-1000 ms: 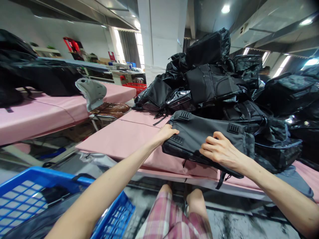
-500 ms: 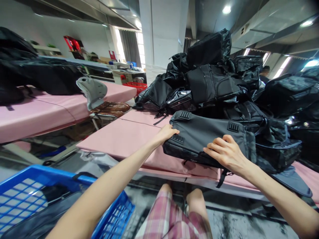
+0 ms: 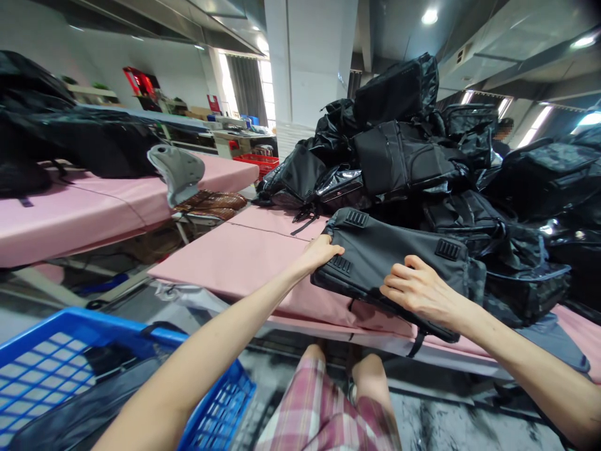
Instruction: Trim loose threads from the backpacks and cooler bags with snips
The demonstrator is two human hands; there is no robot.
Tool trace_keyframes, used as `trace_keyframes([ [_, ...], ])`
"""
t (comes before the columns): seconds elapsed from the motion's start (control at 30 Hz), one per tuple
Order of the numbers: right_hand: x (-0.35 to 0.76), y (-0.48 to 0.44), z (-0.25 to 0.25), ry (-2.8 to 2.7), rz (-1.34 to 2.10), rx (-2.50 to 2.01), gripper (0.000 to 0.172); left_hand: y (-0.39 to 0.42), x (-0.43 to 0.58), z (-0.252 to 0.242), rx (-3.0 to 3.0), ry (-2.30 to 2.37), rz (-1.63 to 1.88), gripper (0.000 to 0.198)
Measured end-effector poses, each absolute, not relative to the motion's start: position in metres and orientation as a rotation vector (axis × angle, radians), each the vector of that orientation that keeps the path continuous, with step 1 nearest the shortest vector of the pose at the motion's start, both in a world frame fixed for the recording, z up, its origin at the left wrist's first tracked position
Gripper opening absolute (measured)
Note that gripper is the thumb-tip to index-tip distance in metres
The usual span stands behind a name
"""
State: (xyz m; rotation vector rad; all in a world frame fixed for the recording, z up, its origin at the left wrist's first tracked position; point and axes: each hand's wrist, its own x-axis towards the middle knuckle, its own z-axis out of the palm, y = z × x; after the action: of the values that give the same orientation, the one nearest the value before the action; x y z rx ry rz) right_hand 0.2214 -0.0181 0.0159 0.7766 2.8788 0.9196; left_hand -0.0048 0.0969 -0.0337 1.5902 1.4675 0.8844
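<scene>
A black bag (image 3: 385, 247) lies on the pink-covered table (image 3: 225, 250), its panel with ribbed black feet facing up. My left hand (image 3: 323, 252) grips the bag's left end, thumb on top beside a foot. Lower down, near the bag's front edge, my right hand (image 3: 420, 291) has its fingers curled in against the bag; its thumb is hidden. A dark strap (image 3: 416, 344) hangs from the bag's front over the table edge.
Behind the bag rises a large pile of black bags (image 3: 404, 156). A blue basket (image 3: 141, 335) holding a dark bag stands at lower left. A grey chair (image 3: 176, 172) stands between this table and another pink table (image 3: 94, 207). Someone's head (image 3: 504, 128) shows behind the pile.
The bag's near right part has tipped down toward me. My right hand has curled its fingers more and shifted slightly left; my left hand keeps its hold on the left end.
</scene>
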Motion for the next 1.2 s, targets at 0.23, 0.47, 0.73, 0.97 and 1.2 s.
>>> trace_keyframes([
  [0.23,0.225,-0.027,0.017,2.962,1.02,0.907,0.021,0.094,-0.007,-0.033,1.738,1.534,0.831,0.02],
  [0.47,0.22,-0.026,0.011,2.922,1.059,0.83,0.022,0.095,-0.007,-0.035,1.719,1.506,0.826,0.019],
  [0.73,0.223,-0.023,0.008,2.926,0.986,0.832,0.023,0.095,-0.007,-0.037,1.669,1.481,0.869,0.018],
  [0.97,0.224,-0.025,0.006,2.944,1.043,0.89,0.02,0.097,-0.007,-0.037,1.729,1.508,0.838,0.018],
  [1.2,0.225,-0.02,0.005,3.034,0.874,0.944,0.019,0.098,-0.008,-0.04,1.709,1.477,0.848,0.018],
])
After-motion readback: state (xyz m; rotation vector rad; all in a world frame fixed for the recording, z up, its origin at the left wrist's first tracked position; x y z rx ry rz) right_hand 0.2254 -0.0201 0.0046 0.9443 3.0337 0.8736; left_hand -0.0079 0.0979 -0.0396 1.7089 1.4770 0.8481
